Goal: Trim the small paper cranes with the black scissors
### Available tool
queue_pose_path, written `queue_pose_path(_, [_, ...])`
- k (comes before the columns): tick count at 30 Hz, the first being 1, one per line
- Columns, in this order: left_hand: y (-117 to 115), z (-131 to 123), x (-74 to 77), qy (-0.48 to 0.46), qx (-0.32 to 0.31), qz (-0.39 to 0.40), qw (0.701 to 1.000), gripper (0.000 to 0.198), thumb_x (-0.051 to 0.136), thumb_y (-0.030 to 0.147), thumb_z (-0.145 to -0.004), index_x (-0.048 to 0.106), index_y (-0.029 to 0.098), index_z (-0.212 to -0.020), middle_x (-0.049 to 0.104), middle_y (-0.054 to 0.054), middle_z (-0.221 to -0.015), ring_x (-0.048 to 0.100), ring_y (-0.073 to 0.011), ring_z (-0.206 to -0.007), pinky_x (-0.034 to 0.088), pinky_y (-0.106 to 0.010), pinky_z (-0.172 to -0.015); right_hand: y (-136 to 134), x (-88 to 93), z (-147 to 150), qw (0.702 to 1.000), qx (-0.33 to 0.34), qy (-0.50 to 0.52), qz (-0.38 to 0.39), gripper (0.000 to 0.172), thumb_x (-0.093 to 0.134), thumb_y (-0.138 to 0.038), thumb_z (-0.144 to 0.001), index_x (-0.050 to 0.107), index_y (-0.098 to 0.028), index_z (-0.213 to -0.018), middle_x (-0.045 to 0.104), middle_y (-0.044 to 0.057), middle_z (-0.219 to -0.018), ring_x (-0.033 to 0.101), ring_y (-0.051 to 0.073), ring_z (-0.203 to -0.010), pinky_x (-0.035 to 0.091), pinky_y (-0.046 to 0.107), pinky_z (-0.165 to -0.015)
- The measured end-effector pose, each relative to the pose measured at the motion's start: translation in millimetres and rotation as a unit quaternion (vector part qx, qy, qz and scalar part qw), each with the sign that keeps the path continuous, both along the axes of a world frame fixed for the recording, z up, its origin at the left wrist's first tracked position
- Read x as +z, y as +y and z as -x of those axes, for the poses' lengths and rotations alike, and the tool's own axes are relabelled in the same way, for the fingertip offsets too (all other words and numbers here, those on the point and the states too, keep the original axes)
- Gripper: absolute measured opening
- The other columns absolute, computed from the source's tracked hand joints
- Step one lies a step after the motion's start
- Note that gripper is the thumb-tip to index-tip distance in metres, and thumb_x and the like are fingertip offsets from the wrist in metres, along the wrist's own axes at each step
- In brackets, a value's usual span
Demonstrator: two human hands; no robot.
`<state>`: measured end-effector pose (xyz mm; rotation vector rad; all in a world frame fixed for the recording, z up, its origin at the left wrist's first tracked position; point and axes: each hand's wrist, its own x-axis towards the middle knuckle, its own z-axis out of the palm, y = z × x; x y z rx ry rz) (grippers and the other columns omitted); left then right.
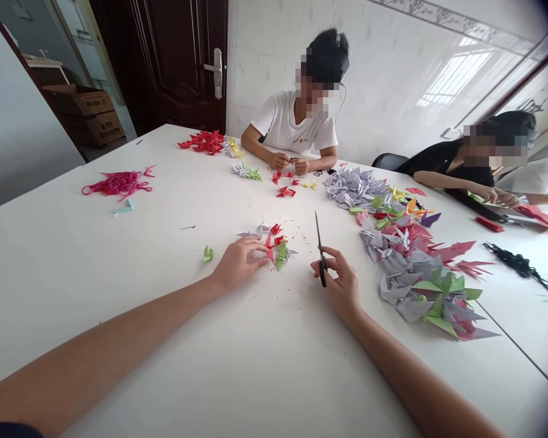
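Observation:
My right hand is wrapped round the dark handles of a pair of scissors, whose blades point up and away over the table. My left hand rests on the table, thumb and fingers apart, its fingertips at a small cluster of folded paper cranes. In that cluster lie a red crane, a green crane and a pale grey-lilac crane. Whether the fingertips touch the red crane or only lie beside it I cannot tell. Tiny red paper scraps lie around the cluster.
A long heap of paper cranes covers the right side. A green folded piece lies left of my hand, with pink cord farther left. Black cord lies far right. Across the table, a person in white handles small things.

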<state>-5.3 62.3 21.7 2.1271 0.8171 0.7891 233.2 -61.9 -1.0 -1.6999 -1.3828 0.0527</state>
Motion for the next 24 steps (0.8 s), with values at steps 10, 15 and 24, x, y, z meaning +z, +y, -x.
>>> queue_pose_path(10, [-2.9, -0.2, 4.5, -0.120, 0.077, 0.057, 0.988, 0.021, 0.075, 0.039, -0.075, 0.066, 0.021, -0.067, 0.071, -0.004, -0.080, 0.066, -0.0235, -0.085, 0.050, -0.040, -0.087, -3.6, 5.2, 11.5, 0.990, 0.110, -0.091, -0.020, 0.014, 0.066, -0.031, -0.084, 0.067, -0.024, -0.096, 0.058, -0.002, -0.067, 0.054, 0.013, -0.059, 0.045, 0.025, -0.056])
queue_pose_path(15, [-1.1, -0.5, 3.0, -0.150, 0.078, 0.100, 0.981, 0.025, 0.073, 0.039, -0.077, 0.060, 0.020, -0.069, 0.068, -0.003, -0.079, 0.063, -0.0199, -0.082, 0.050, -0.038, -0.085, -3.2, 6.8, 12.3, 0.983, 0.143, -0.109, -0.039, 0.012, 0.066, -0.025, -0.084, 0.068, -0.023, -0.096, 0.058, -0.002, -0.067, 0.054, 0.013, -0.059, 0.045, 0.024, -0.054])
queue_pose_path(24, [11.5, 1.0, -0.8, -0.218, 0.073, 0.187, 0.955, 0.024, 0.065, 0.030, -0.081, 0.065, 0.021, -0.103, 0.064, -0.002, -0.090, 0.052, -0.0122, -0.071, 0.046, -0.028, -0.071, -3.6, 7.2, 12.7, 0.985, 0.141, -0.096, -0.019, 0.014, 0.065, -0.024, -0.084, 0.069, -0.024, -0.097, 0.058, -0.002, -0.068, 0.055, 0.013, -0.060, 0.046, 0.024, -0.054])
